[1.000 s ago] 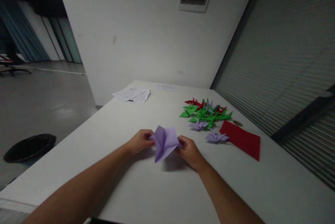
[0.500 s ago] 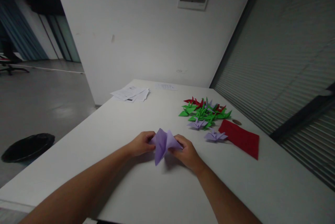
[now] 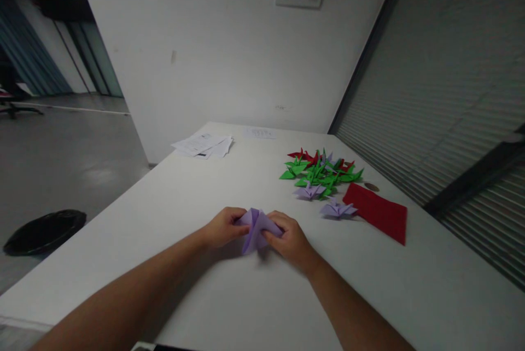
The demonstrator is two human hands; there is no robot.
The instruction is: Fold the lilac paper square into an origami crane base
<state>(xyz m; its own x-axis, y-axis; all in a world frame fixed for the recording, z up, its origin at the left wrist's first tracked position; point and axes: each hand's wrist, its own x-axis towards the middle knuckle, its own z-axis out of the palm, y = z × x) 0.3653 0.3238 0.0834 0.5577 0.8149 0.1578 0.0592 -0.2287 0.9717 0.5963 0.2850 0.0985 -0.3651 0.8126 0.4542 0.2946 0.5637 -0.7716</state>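
White wall [image 3: 205, 28]; grey floor [image 3: 82, 143]; slatted blinds [image 3: 426, 105].

We've got left forearm [image 3: 135, 285] and right forearm [image 3: 348, 296] bare, both tapering toward the wrist [image 3: 204, 237]. Left hand [image 3: 225, 226] and right hand [image 3: 292, 239] bare too; fine detail too dim to make out.
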